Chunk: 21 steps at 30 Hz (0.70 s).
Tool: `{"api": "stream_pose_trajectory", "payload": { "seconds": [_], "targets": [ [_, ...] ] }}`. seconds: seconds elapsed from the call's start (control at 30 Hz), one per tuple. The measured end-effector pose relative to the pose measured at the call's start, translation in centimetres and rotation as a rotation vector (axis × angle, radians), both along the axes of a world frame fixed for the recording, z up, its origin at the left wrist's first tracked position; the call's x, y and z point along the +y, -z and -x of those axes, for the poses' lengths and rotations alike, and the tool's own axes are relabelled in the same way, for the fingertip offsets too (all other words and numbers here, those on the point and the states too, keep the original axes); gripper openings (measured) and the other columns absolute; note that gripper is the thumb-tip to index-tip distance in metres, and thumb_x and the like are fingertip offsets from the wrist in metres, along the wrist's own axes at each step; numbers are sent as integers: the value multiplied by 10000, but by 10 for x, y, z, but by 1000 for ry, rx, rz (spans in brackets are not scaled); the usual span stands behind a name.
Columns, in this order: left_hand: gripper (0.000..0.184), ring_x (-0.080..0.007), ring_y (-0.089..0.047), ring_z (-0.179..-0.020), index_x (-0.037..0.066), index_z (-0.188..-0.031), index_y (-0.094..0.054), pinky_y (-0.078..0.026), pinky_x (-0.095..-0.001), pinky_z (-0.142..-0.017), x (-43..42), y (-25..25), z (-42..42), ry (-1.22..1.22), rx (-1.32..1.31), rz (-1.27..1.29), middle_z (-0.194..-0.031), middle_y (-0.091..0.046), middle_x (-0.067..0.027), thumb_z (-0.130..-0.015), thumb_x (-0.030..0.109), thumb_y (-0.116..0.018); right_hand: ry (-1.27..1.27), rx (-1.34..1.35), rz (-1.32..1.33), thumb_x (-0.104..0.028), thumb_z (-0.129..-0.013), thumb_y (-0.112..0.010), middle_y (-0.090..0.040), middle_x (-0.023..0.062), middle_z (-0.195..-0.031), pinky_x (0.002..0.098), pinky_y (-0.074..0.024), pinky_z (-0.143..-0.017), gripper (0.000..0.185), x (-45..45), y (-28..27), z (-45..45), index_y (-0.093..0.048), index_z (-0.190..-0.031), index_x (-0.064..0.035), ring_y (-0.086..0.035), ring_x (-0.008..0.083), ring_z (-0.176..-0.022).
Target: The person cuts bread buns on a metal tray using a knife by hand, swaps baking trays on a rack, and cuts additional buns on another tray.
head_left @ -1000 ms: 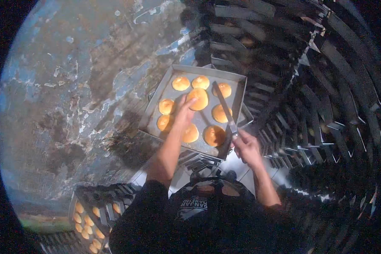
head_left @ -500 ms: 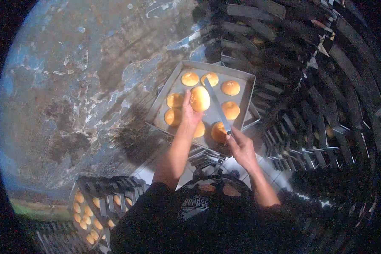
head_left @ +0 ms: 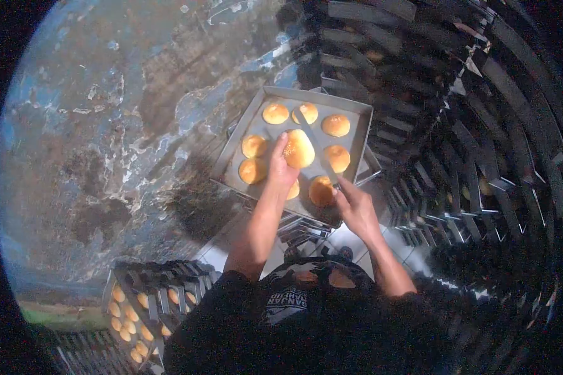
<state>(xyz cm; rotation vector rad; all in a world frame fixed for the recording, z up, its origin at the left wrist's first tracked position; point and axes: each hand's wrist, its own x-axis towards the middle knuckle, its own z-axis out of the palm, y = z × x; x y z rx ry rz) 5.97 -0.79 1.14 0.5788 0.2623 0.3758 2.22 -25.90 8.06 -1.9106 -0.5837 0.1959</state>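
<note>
My left hand (head_left: pixel 283 166) is closed round a golden bun (head_left: pixel 300 150) with a seeded patch, held above a square metal baking tray (head_left: pixel 233 139). In my right hand (head_left: pixel 355 203) is a long-bladed knife (head_left: pixel 314 139), gripped near the tray's front right corner. Its blade slants up and away to the left, passing close beside the held bun; whether it touches the bun I cannot tell. Several more buns, among them one at the back (head_left: pixel 275 113) and one near my right hand (head_left: pixel 321 191), rest on the tray. Part of another bun is hidden behind my left wrist.
Dark metal racks (head_left: pixel 444 175) with many shelf rails rise on the right. At the lower left, another rack (head_left: pixel 169 278) holds trays with several buns (head_left: pixel 130 312). A worn, peeling wall (head_left: pixel 131 137) fills the left. White floor tiles (head_left: pixel 350 240) show below the tray.
The bun in my left hand has turned slightly and shifted a little right. The knife is tilted differently, its blade appearing darker and thinner. The whole view has shifted slightly.
</note>
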Motion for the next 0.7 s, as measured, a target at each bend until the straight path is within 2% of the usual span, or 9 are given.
{"api": "stream_pose_trajectory", "payload": {
  "seconds": [0.13,0.2,0.23,0.33,0.47,0.5,0.57,0.63,0.7],
  "targets": [
    [277,-195,-669,-999,95,-1156,-652,-555,-391,-902,2,-22,11,-33,31,-3,-1087,-692,-38,-943,268,-692,-36,108,-4,-206,-982,-618,-700,267,-910,385,-545,-761,404,-16,1,13,-601,-1341,-22,-732,285,-829],
    [278,-189,-667,-994,72,-1162,-651,-562,-382,-887,-5,-11,13,97,-66,-252,-1062,-684,-44,-930,220,-691,-22,90,38,-217,-983,-616,-702,258,-889,388,-546,-757,408,-13,-4,4,-601,-1344,-29,-730,274,-817],
    [279,-181,-662,-992,54,-1157,-650,-559,-367,-891,-21,-25,18,72,-26,-268,-1043,-675,-43,-912,180,-689,-19,49,-66,-231,-984,-612,-701,263,-895,393,-546,-765,408,-6,3,-5,-603,-1339,-30,-733,279,-824],
    [364,-205,-675,-1019,66,-1225,-626,-577,-408,-892,-11,-23,8,46,-39,-228,-1109,-680,-53,-904,215,-713,-42,-66,0,-242,-986,-607,-710,257,-918,396,-549,-779,404,-7,-4,-17,-609,-1329,-31,-737,287,-837],
    [434,-207,-658,-1064,68,-1303,-582,-574,-415,-899,5,-43,22,4,11,-239,-1170,-655,-60,-902,180,-704,-132,106,48,-217,-970,-645,-737,228,-996,386,-550,-819,407,-39,-9,3,-615,-1328,-26,-733,240,-918],
    [456,-210,-651,-1081,69,-1325,-566,-572,-422,-908,3,-42,26,69,46,-292,-1194,-644,-67,-899,165,-699,-148,224,131,-204,-965,-660,-743,205,-989,369,-549,-817,406,-42,-16,0,-621,-1328,-26,-714,186,-903],
    [480,-213,-644,-1098,69,-1347,-551,-569,-429,-917,-7,-33,28,152,90,-342,-1218,-634,-73,-897,150,-695,-137,191,109,-208,-967,-659,-740,184,-946,355,-548,-790,408,-36,-7,-10,-620,-1332,-28,-701,167,-860],
    [502,-205,-663,-1032,46,-1341,-543,-574,-383,-901,-18,-23,20,222,21,-351,-1123,-649,-88,-875,125,-713,-197,244,38,-227,-971,-659,-709,121,-829,325,-538,-723,429,-30,-20,-23,-609,-1345,-24,-657,129,-753],
    [519,-207,-666,-1024,55,-1352,-534,-575,-378,-901,-13,-27,19,226,-9,-347,-1111,-654,-88,-870,121,-714,-225,236,49,-227,-971,-658,-700,111,-810,324,-533,-708,433,-37,-32,-24,-606,-1351,-24,-644,126,-730]
  ]
}}
